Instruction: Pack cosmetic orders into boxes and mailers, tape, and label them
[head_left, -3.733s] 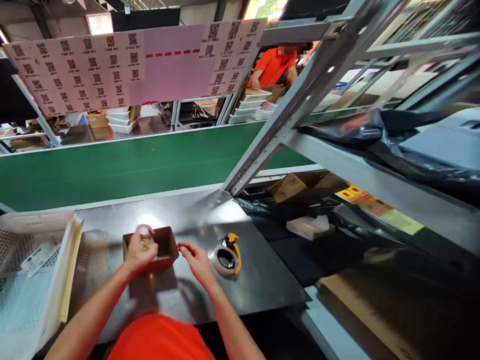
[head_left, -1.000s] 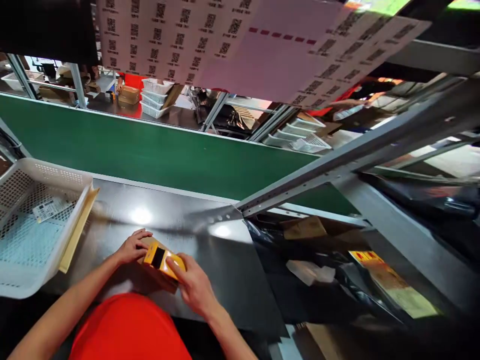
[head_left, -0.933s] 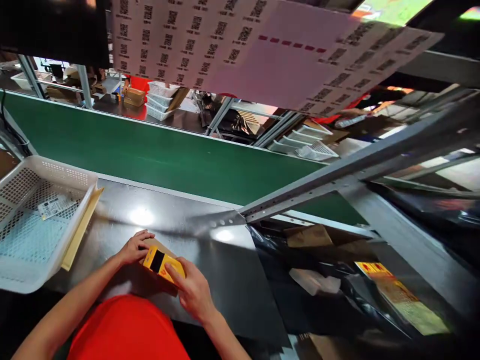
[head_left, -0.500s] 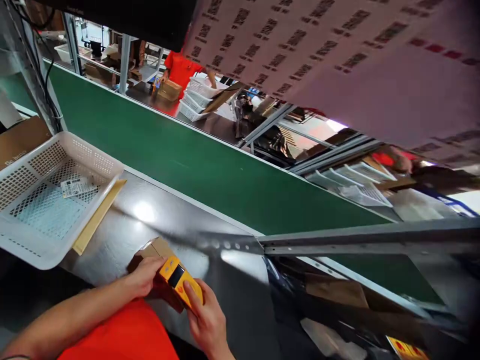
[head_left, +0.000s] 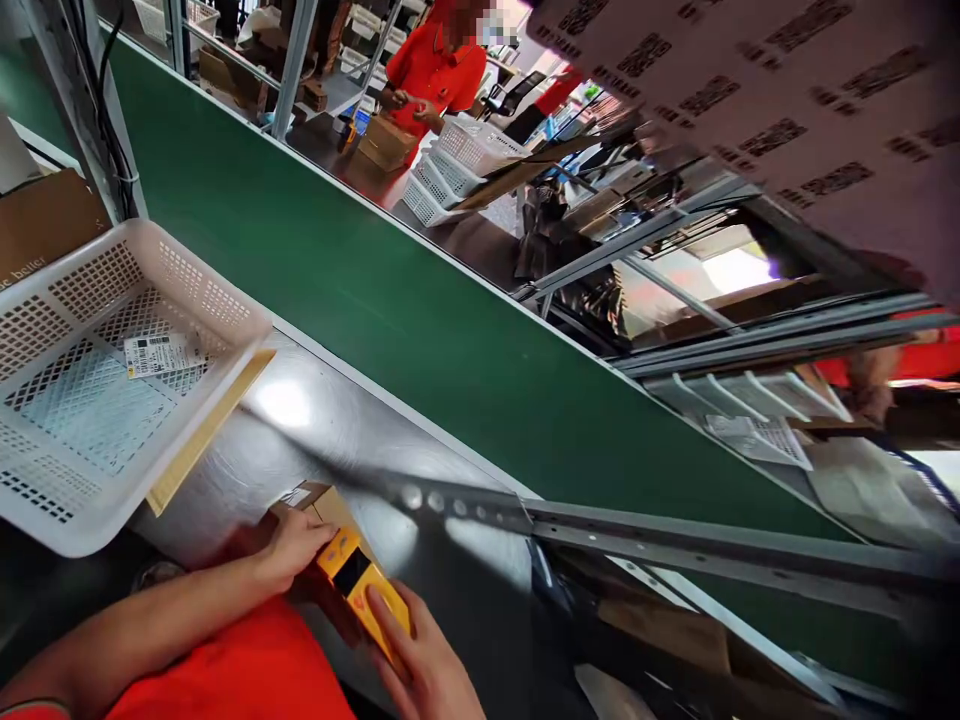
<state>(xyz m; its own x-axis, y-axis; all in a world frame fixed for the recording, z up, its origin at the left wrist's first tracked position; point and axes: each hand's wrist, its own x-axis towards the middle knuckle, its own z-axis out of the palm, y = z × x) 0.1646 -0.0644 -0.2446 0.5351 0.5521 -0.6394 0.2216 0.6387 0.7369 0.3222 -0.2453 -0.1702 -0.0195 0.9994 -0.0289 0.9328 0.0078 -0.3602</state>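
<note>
A yellow handheld device [head_left: 365,598] with a dark screen is at the lower middle, tilted, with its screen side up. My right hand [head_left: 427,655] is closed around its lower end, the thumb lying on its face. At the device's upper end is my left hand [head_left: 295,545], its fingers bent over a small brown cardboard box [head_left: 330,508]. The box sits partly behind and beneath the device, above the metal table [head_left: 232,470]. My left fingertips touch or nearly touch the device's top corner.
A white perforated basket [head_left: 82,520] holding a printed label [head_left: 161,354] stands at left, a yellowish padded envelope [head_left: 210,430] under its edge. A green conveyor [head_left: 375,310] crosses behind. A metal bar [head_left: 675,545] extends right. Beyond the belt, a person in red [head_left: 442,65] stands near stacked baskets.
The view has shifted, showing more of the person beyond the belt. Both my hands keep their holds on the box and the device, with little movement.
</note>
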